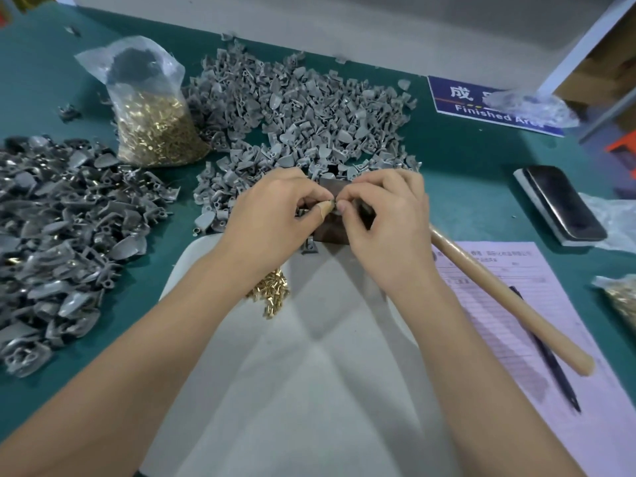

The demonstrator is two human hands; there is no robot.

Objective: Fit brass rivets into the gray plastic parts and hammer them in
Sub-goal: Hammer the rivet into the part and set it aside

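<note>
Single head view, looking forward-down, close over green table [481, 160].

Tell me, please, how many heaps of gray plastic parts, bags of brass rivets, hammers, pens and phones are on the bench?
Heaps of gray plastic parts: 2 (back heap, left heap)
Bags of brass rivets: 2 (left bag, right-edge bag)
Hammer: 1
Pen: 1
Phone: 1
Total: 7
</note>
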